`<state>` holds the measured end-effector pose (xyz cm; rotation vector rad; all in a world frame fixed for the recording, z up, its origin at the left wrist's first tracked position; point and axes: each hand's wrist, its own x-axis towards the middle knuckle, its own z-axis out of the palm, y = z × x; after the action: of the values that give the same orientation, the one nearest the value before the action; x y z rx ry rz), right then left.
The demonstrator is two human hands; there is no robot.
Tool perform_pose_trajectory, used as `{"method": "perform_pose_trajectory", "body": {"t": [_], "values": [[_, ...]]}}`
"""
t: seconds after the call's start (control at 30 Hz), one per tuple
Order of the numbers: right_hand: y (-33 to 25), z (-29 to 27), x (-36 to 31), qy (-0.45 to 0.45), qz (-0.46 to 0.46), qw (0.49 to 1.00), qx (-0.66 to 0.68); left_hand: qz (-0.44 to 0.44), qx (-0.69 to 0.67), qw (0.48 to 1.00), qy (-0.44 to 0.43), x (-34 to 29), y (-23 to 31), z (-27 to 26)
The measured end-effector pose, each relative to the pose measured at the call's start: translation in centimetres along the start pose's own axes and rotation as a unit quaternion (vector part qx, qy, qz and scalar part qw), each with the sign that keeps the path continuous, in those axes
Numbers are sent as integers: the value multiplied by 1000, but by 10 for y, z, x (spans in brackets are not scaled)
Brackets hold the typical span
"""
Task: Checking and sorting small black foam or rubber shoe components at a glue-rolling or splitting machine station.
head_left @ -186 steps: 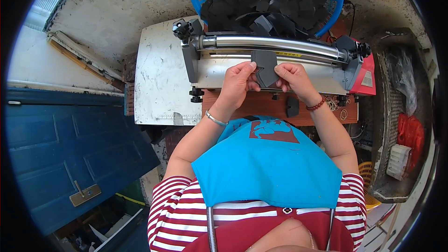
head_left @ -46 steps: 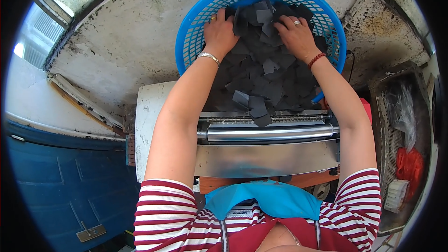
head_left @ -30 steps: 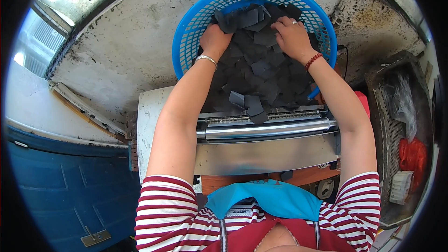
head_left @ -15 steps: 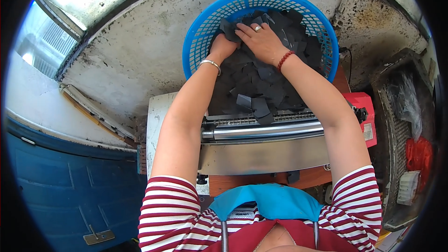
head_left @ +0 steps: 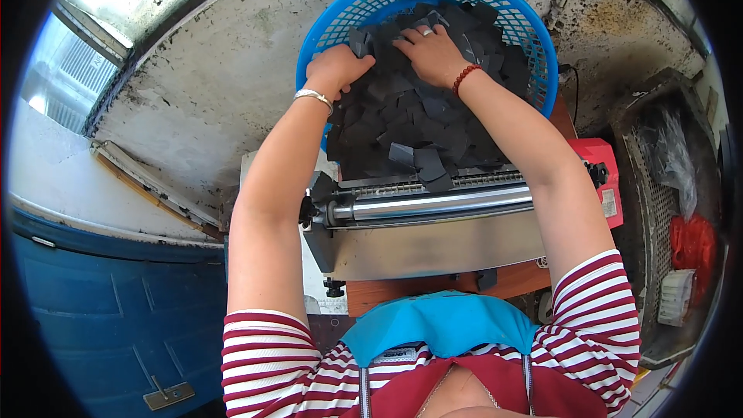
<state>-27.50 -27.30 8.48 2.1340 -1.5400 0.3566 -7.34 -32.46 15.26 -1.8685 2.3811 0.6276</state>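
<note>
A blue plastic basket [head_left: 546, 70] full of thin, flat black pieces [head_left: 433, 112] stands in front of me. My left hand [head_left: 333, 70] is at the left part of the basket, fingers curled and thumb pointing right. An upright black piece [head_left: 360, 42] shows at its far side and seems pinched there; the fingertips are partly hidden. Over the far middle of the heap, my right hand [head_left: 433, 54] rests with fingers stretched out on the pieces. Several pieces spill over the near side toward the machine's metal roller [head_left: 441, 203].
Below the roller lies a smooth metal plate [head_left: 433, 249] above a reddish-brown board [head_left: 507, 280]. A red machine housing [head_left: 594, 174] stands right of it. Farther right is a dirty grey crate [head_left: 650, 224] with a red plastic bag [head_left: 691, 251]. A stained wall [head_left: 209, 101] rises behind.
My left hand has moved left, away from my right hand, and the upright black piece has shifted left with it. My right hand stays on the heap. The whole view has shifted slightly.
</note>
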Motion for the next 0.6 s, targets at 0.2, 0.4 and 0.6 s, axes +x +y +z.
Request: {"method": "perform_pose_trajectory", "body": {"t": [0.2,0.4,0.6], "values": [[19,-9,-15,34,12,995,92,-26,-324,944,-56,-3,-23,-1],[20,-2,-31,-5,25,997,79,136,-389,910,-46,-17,-7,40],[16,0,-35,19,28,997,76,394,9,902,178,-18,8,90]]}}
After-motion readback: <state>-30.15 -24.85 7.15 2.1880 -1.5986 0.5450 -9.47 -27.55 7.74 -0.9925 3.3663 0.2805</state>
